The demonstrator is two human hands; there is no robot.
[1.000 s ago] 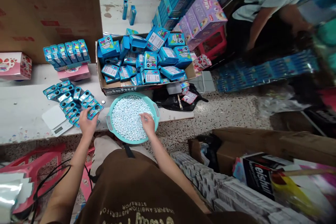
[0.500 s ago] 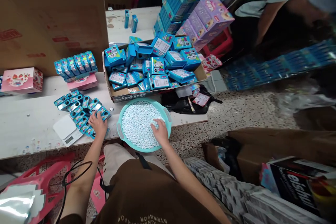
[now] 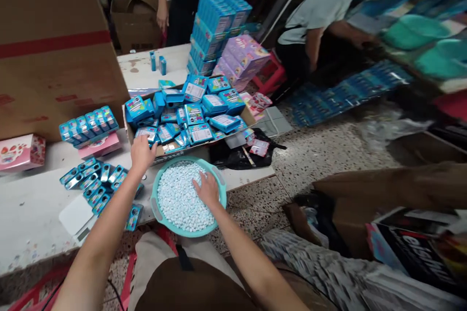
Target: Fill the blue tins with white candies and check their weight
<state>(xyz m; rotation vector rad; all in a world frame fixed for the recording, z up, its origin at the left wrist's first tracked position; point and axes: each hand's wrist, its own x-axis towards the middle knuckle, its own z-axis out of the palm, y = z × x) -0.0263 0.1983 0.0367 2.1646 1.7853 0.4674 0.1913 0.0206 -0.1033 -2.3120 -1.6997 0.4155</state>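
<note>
My left hand (image 3: 142, 154) reaches forward with its fingers apart, resting on the front edge of a cardboard tray (image 3: 189, 148) heaped with blue candy boxes (image 3: 193, 107). I cannot see anything held in it. My right hand (image 3: 207, 190) lies in a teal plastic basin (image 3: 154, 201), its fingers spread among many small pale blue candies (image 3: 178, 199). Several open blue tins (image 3: 93, 182) lie on the white table (image 3: 29, 218) to the left of the basin, near a white kitchen scale (image 3: 76, 216).
A row of blue tins (image 3: 87, 126) stands at the left on a pink box, beside a large cardboard sheet (image 3: 54, 53). Stacked blue and purple boxes (image 3: 215, 24) rise behind the tray. One co-worker stands at the back, and another bends at upper right.
My left hand has moved from the open tins up to the tray's front edge. My right hand remains in the candies. The view has swung, shifting the whole scene.
</note>
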